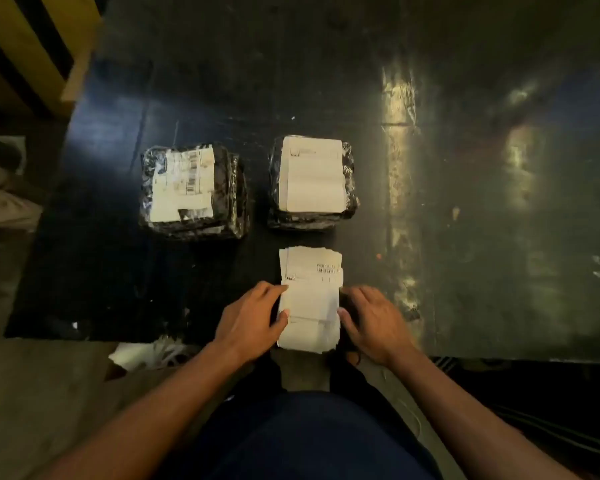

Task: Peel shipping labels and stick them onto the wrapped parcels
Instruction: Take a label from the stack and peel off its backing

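Observation:
A stack of white shipping labels (310,296) lies at the near edge of the dark table. My left hand (252,322) presses against its left side with the thumb on the paper. My right hand (373,322) touches its right side, thumb at the edge. Beyond the stack sit two piles of parcels wrapped in black plastic. The right parcel pile (349,209) carries a clean white label (312,174) on top. The left parcel pile (229,195) bears a wrinkled, printed label (182,183).
The dark, scuffed table (465,202) stretches far to the right and back. A yellow and black striped object (32,46) stands at the upper left. Crumpled white paper (146,355) lies on the floor below the table's front edge.

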Action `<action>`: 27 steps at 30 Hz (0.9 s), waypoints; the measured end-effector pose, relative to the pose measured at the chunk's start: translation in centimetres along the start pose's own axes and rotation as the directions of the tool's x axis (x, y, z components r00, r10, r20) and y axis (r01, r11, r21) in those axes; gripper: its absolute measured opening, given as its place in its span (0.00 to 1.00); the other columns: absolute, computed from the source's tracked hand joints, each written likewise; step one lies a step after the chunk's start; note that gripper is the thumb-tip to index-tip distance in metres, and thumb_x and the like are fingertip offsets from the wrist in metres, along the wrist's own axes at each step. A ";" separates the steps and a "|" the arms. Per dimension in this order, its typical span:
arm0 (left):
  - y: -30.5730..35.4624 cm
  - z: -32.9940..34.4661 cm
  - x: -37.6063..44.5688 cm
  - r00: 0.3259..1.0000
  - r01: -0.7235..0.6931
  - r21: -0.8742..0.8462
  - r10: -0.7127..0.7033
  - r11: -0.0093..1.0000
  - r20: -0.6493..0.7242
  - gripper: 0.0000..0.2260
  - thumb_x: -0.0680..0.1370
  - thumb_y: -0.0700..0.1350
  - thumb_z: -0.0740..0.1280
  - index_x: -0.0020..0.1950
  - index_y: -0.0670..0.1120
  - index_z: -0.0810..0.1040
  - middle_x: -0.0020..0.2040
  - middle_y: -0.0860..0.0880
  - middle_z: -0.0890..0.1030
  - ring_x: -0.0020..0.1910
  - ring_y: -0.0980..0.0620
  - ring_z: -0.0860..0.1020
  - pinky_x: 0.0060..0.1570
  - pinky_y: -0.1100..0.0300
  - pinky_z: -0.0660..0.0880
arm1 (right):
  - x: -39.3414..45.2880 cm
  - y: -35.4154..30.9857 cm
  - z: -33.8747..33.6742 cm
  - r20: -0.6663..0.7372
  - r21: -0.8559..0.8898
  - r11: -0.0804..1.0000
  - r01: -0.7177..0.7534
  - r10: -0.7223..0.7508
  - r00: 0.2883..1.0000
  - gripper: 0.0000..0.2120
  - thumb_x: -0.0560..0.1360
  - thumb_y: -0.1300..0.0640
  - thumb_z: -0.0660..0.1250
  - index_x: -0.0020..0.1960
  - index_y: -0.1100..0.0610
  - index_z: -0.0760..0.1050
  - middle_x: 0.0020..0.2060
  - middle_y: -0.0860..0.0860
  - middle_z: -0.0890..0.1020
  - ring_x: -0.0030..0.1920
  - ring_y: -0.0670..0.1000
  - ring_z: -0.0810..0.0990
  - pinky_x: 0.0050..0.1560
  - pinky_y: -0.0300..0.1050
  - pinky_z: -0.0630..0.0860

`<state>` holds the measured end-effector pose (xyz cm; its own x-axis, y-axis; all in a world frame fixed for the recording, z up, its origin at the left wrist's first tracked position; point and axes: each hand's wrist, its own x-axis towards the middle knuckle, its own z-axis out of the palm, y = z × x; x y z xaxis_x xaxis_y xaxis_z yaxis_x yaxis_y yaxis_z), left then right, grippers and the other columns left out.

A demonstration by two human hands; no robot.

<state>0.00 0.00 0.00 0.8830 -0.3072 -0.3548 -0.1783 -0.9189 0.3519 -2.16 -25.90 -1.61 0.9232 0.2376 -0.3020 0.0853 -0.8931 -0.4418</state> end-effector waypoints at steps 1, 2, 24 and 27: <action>-0.1 0.1 0.6 1.000 0.031 -0.007 -0.031 0.999 -0.002 0.23 0.83 0.58 0.62 0.78 0.56 0.66 0.66 0.55 0.73 0.58 0.54 0.79 0.49 0.57 0.80 | 0.7 0.1 0.4 -0.016 0.024 0.999 -0.041 0.042 0.999 0.20 0.83 0.41 0.58 0.70 0.49 0.71 0.59 0.48 0.77 0.58 0.51 0.76 0.54 0.45 0.75; -0.1 0.2 1.2 0.998 0.068 -0.040 -0.068 0.997 -0.015 0.23 0.83 0.57 0.63 0.78 0.57 0.66 0.66 0.55 0.72 0.56 0.54 0.79 0.48 0.58 0.80 | 1.4 0.0 0.5 -0.023 0.085 0.991 -0.104 0.107 0.994 0.19 0.82 0.42 0.60 0.69 0.50 0.72 0.59 0.48 0.78 0.58 0.51 0.77 0.53 0.46 0.75; -0.9 3.0 4.6 0.987 0.145 -0.204 -0.128 0.968 0.096 0.26 0.81 0.54 0.68 0.78 0.62 0.64 0.65 0.52 0.70 0.51 0.52 0.79 0.55 0.52 0.82 | 6.0 1.1 2.7 0.201 0.727 0.391 -0.564 0.664 0.720 0.16 0.67 0.61 0.83 0.47 0.52 0.78 0.42 0.50 0.87 0.45 0.49 0.87 0.51 0.47 0.83; -0.7 3.0 4.6 0.985 0.156 -0.173 -0.141 0.973 0.097 0.27 0.82 0.53 0.68 0.79 0.62 0.63 0.65 0.52 0.69 0.51 0.53 0.79 0.54 0.53 0.82 | 5.8 1.8 2.8 0.203 0.748 0.379 -0.545 0.651 0.731 0.16 0.69 0.63 0.81 0.48 0.51 0.77 0.43 0.50 0.87 0.47 0.50 0.87 0.56 0.54 0.83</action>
<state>2.88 -1.52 -4.47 0.8530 -0.1976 -0.4831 0.0391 -0.8988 0.4367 2.33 -25.06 -6.50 0.6547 -0.3304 -0.6799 -0.7510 -0.1819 -0.6348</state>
